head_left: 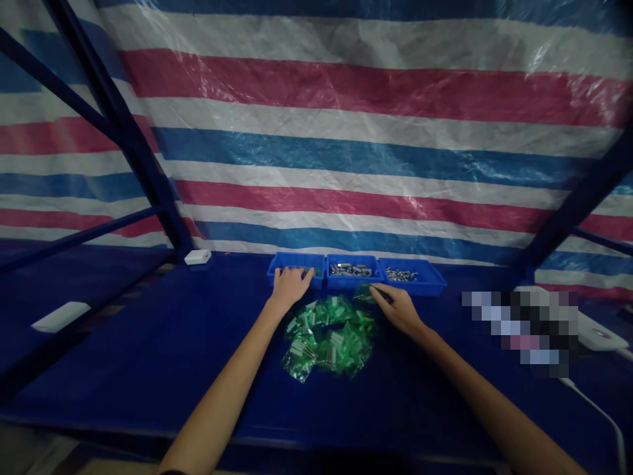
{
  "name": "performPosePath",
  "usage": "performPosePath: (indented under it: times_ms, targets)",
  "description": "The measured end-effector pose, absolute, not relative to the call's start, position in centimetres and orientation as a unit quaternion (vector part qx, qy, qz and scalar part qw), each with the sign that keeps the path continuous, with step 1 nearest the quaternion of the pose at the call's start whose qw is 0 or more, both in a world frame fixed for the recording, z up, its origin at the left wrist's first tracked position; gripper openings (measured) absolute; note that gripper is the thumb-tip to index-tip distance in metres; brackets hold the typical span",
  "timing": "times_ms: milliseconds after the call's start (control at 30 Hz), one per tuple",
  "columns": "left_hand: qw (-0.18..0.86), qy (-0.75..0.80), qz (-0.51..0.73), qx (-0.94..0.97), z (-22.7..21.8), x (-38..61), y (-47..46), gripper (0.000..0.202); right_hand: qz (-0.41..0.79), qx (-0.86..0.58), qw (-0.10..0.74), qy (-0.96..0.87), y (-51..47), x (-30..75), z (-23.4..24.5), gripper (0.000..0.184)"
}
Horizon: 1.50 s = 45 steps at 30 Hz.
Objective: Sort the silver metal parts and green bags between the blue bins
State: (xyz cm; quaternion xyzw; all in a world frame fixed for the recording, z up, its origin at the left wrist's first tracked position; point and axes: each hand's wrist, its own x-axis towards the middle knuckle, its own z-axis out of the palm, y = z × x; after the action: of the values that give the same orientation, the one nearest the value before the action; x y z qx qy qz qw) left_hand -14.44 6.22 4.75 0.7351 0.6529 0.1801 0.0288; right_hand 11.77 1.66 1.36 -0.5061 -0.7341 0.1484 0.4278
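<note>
My left hand (291,285) reaches over the left blue bin (299,255), its fingers apart and the tips dipping inside, partly hidden. Small parts in that bin are hard to make out. Pinched between the thumb and fingers of my right hand (397,307) is a small green plastic bag (363,294), held just in front of the middle blue bin (347,283). Below both hands, a loose ring of filled green bags (339,349) lies on the blue table (232,422). Through their clear film, pale pieces and thin metal parts show.
Metal pieces (351,270) lie in the middle bin, and small screw-like parts (401,274) in the right blue bin (431,284). White boxes (198,256) sit at the left. A white device (601,333) with a cable is at right. Blue frame bars and a striped sheet (346,158) enclose the back.
</note>
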Motion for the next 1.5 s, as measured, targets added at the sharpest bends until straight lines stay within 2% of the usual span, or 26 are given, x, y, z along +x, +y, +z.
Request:
performPosePath:
  times_ms: [167, 267, 400, 467, 533, 700, 867, 967, 1133, 1300, 1400, 1500]
  targets:
    - [0.008, 0.600, 0.350, 0.720, 5.3, -13.0, 4.8, 0.040, 0.268, -0.508, 0.518, -0.634, 1.5, 11.3, 2.1, 0.039]
    - [0.143, 0.509, 0.422, 0.736, 5.7, -10.9, 3.3, 0.034, 0.336, -0.501, 0.519, -0.606, 1.0, 10.6, 2.6, 0.043]
    - [0.364, 0.413, 0.410, 0.727, 5.5, -8.7, 1.6, 0.034, 0.402, -0.474, 0.512, -0.592, 0.3, 9.7, 2.8, 0.043]
    - [0.429, 0.388, 0.395, 0.714, 5.0, -8.3, 1.3, 0.036, 0.424, -0.469, 0.510, -0.583, 0.3, 9.6, 2.7, 0.043]
    - [0.448, 0.381, 0.401, 0.703, 4.7, -8.4, 1.4, 0.033, 0.444, -0.466, 0.512, -0.569, 0.4, 9.6, 2.4, 0.042]
    - [0.374, 0.400, 0.472, 0.691, 4.5, -9.1, 2.1, 0.021, 0.462, -0.432, 0.512, -0.582, 0.8, 9.9, 1.8, 0.043]
    - [0.274, 0.343, 0.474, 0.763, 4.4, -9.1, 2.0, 0.008, 0.368, -0.404, 0.546, -0.635, 0.9, 10.5, 1.7, 0.024]
    - [0.228, 0.342, 0.463, 0.785, 4.3, -9.1, 2.1, 0.002, 0.328, -0.406, 0.537, -0.663, 1.2, 10.8, 1.4, 0.020]
    - [0.181, 0.430, 0.550, 0.693, 4.5, -10.6, 4.2, 0.010, 0.344, -0.440, 0.525, -0.643, 1.9, 11.0, 1.1, 0.040]
    - [0.132, 0.521, 0.587, 0.605, 3.7, -14.9, 7.4, 0.012, 0.297, -0.449, 0.482, -0.691, 1.9, 11.1, 1.3, 0.023]
    - [0.112, 0.560, 0.547, 0.612, 3.1, -16.5, 8.3, 0.012, 0.279, -0.418, 0.449, -0.739, 1.7, 11.0, 1.2, 0.018]
    - [0.091, 0.589, 0.498, 0.630, 2.8, -16.6, 8.4, 0.023, 0.272, -0.392, 0.430, -0.767, 1.7, 11.0, 1.1, 0.016]
